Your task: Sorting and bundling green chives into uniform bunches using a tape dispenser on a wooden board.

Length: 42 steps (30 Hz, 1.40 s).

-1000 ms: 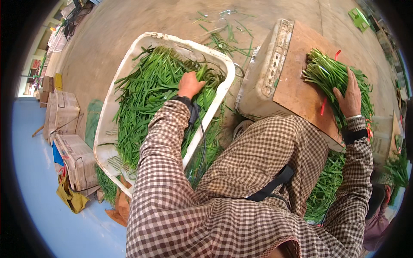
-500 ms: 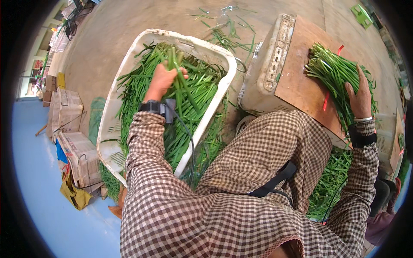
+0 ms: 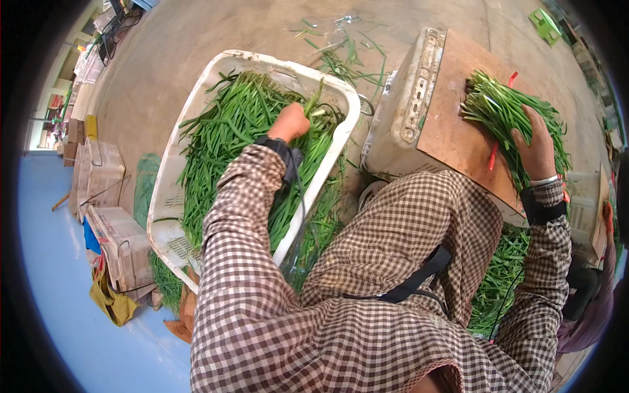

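My left hand (image 3: 290,122) is closed in a fist over the right part of a white plastic basket (image 3: 156,226). A few thick green stalks (image 3: 316,97) stick out past its fingers. Long flat leafy chives (image 3: 223,131) fill the basket, their paler ends toward the far side. On a brown board (image 3: 452,141) to the right lies a bundle of chives (image 3: 495,98), and my right hand (image 3: 538,147) curls over it, thumb on the near side. A red tie strip (image 3: 493,157) passes beneath the bundle, its ends showing on both sides.
The board rests on an upturned dirty white crate (image 3: 413,98). Loose chives (image 3: 501,281) lie beside my leg, and cut scraps (image 3: 347,62) litter the floor beyond the basket. Wrapped boxes (image 3: 118,239) stand at the left. A green stool (image 3: 545,26) is far right.
My left hand has moved right and slightly nearer across the basket, with the stalks lower now. My right hand's fingers have curled further over the bundle.
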{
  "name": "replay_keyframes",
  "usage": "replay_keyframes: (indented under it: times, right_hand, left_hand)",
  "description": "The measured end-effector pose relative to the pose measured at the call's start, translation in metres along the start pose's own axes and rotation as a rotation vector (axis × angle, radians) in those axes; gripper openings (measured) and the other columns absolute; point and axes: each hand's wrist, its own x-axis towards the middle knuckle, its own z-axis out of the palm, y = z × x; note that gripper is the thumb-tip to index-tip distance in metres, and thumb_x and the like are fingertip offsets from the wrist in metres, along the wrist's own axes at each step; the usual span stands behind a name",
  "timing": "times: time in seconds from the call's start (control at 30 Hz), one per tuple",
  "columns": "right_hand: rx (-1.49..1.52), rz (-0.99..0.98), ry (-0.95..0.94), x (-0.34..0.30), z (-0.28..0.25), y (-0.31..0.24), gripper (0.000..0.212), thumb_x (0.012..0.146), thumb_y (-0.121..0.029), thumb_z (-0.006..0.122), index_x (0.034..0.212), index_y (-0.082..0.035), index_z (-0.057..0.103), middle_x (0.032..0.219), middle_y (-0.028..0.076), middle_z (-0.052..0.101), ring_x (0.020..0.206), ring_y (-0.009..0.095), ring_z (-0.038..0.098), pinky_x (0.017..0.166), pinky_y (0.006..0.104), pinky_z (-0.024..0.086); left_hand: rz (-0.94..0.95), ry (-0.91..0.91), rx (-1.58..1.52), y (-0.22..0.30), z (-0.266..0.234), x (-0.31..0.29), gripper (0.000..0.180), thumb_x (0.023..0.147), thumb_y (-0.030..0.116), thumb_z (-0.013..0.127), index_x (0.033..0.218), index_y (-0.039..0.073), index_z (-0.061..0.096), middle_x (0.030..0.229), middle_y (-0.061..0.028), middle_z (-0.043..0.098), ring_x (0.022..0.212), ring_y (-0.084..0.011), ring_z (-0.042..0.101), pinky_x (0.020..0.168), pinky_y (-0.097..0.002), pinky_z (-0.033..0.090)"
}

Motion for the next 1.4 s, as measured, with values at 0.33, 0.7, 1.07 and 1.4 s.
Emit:
replay_keyframes:
  times: [0.33, 0.7, 1.07, 1.4]
  right_hand:
    - [0.005, 0.029, -0.054, -0.005, -0.004, -0.005, 0.047, 0.078, -0.009, 0.064, 0.121, -0.001, 0.050, 0.124, 0.019, 0.051, 0.115, 0.034, 0.049, 0.096, 0.0378, 0.041]
    - [0.041, 0.038, -0.018, -0.011, -0.009, -0.007, 0.042, 0.078, -0.007, 0.064, 0.118, -0.001, 0.052, 0.123, 0.018, 0.052, 0.113, 0.034, 0.051, 0.094, 0.0374, 0.042]
    - [0.078, 0.052, -0.054, -0.013, -0.011, -0.006, 0.038, 0.077, -0.006, 0.064, 0.114, -0.001, 0.055, 0.120, 0.017, 0.054, 0.111, 0.033, 0.053, 0.093, 0.0365, 0.043]
    - [0.295, 0.143, -0.072, -0.012, -0.038, -0.035, 0.034, 0.082, -0.006, 0.062, 0.115, 0.000, 0.055, 0.117, 0.013, 0.058, 0.108, 0.024, 0.056, 0.088, 0.0344, 0.046]
  left_hand:
    - [0.097, 0.367, 0.325, 0.016, 0.063, -0.004, 0.016, 0.079, 0.009, 0.055, 0.083, 0.003, 0.069, 0.088, -0.0202, 0.066, 0.081, -0.0383, 0.064, 0.071, -0.0477, 0.050]
    - [0.110, 0.052, 0.109, 0.018, 0.044, -0.012, 0.022, 0.072, 0.013, 0.065, 0.088, -0.002, 0.065, 0.095, -0.0252, 0.063, 0.092, -0.0408, 0.059, 0.079, -0.0450, 0.048]
    - [0.154, -0.337, -0.218, 0.001, 0.031, 0.012, 0.039, 0.075, 0.018, 0.067, 0.104, -0.007, 0.061, 0.094, -0.0175, 0.065, 0.084, -0.0273, 0.061, 0.076, -0.0359, 0.046]
    - [0.263, -0.031, -0.902, -0.009, -0.099, -0.110, 0.035, 0.083, 0.023, 0.065, 0.108, -0.001, 0.059, 0.088, -0.0090, 0.069, 0.087, -0.0182, 0.064, 0.078, -0.0350, 0.050]
